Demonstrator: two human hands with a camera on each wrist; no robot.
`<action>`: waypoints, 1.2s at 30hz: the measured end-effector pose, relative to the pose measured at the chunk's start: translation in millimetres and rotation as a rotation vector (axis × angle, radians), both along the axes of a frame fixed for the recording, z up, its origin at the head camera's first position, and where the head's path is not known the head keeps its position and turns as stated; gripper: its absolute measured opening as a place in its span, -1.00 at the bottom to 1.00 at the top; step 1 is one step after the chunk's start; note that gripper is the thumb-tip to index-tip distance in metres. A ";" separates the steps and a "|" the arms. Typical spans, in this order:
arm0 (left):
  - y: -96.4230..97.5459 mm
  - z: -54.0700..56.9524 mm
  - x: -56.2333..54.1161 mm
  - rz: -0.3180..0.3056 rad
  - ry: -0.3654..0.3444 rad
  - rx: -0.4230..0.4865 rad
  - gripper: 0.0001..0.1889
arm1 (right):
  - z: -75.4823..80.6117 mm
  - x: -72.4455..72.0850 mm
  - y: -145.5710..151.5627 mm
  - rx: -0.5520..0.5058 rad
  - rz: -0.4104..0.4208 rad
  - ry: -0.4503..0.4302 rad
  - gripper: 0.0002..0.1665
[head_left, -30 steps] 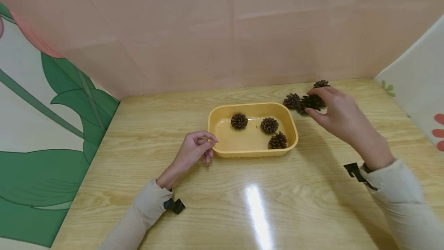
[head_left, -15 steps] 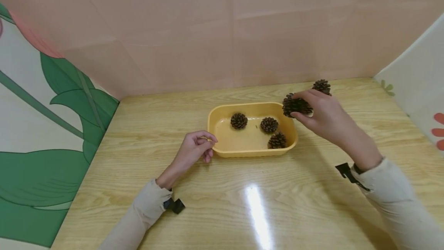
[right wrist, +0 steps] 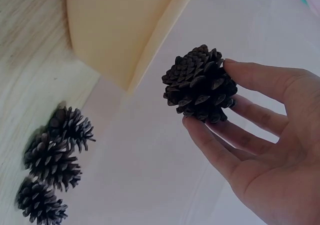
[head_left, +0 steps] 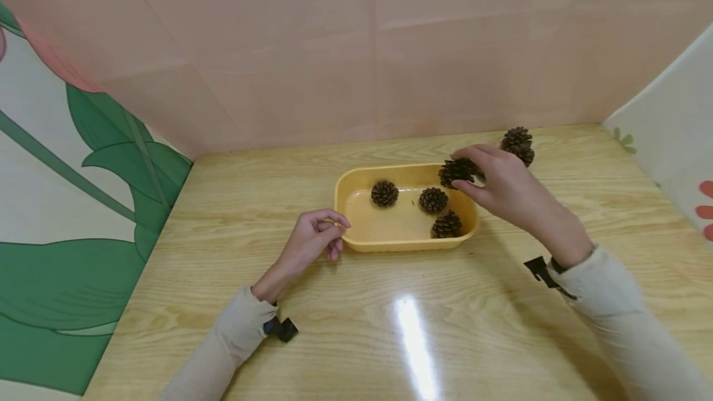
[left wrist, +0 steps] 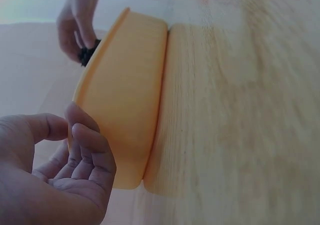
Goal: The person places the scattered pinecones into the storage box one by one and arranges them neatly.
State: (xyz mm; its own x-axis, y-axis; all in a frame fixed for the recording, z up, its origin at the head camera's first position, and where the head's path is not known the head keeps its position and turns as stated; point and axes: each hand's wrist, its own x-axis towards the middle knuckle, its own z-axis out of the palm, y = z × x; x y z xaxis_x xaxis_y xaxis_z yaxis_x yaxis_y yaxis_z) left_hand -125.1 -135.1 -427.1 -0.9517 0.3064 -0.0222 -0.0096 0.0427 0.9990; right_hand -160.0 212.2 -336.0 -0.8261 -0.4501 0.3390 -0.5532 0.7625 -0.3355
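Note:
My right hand [head_left: 512, 190] holds a dark brown pine cone [head_left: 455, 174] over the far right corner of the yellow plastic tub [head_left: 384, 246]. In the right wrist view, thumb and fingertips pinch this pine cone [right wrist: 199, 85] from its sides, above the tub's rim. At the tub's near left corner, my left hand [head_left: 312, 240] pinches the rim between thumb and fingers, as the left wrist view also shows. Inside the tub lie three more pine cones: one at the back left [head_left: 384, 194], one at the right [head_left: 433, 200] and one in the near right corner [head_left: 446, 224].
Beyond my right hand, a cluster of pine cones [head_left: 518, 144] lies on the wooden table [head_left: 250, 339]; the right wrist view shows three of them [right wrist: 52, 160] close together. A pink-covered wall [head_left: 356, 54] stands along the table's back edge, with printed panels at both sides.
My right hand has lifted a pine cone from the cluster and carried it left to over the tub's far right corner. My left hand and the tub have stayed put.

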 end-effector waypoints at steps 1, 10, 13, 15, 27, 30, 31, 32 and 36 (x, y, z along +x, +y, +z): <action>0.0 0.2 0.0 0.001 0.000 -0.001 -0.81 | 0.7 -0.9 -1.5 0.001 0.002 -0.005 -0.50; 0.4 -1.1 -0.2 -0.001 0.000 -0.001 -0.81 | 2.8 -6.8 -17.6 0.011 0.007 -0.082 -0.48; 0.2 -2.1 -0.8 -0.006 0.001 0.003 -0.80 | 2.0 -8.6 -23.1 0.010 0.014 -0.086 -0.48; -0.2 -2.2 -1.2 -0.008 0.001 0.005 -0.80 | 2.1 -10.1 -27.1 0.012 0.023 -0.084 -0.48; -1.4 -2.0 0.3 -0.003 -0.007 0.016 -0.80 | -11.9 -19.9 -42.4 0.013 0.045 -0.115 -0.46; -0.9 -1.7 1.2 -0.004 -0.008 0.020 -0.80 | -21.6 -20.8 -42.3 0.003 0.059 -0.103 -0.47; -0.9 -1.7 1.4 -0.003 -0.008 0.022 -0.81 | -24.6 -21.3 -42.4 -0.003 0.067 -0.095 -0.47; -0.9 -1.5 1.8 -0.003 -0.008 0.023 -0.81 | -27.2 -21.8 -42.7 -0.009 0.075 -0.087 -0.48; -1.1 -0.5 3.0 -0.001 -0.010 0.025 -0.82 | -34.0 -23.9 -44.5 -0.022 0.099 -0.064 -0.48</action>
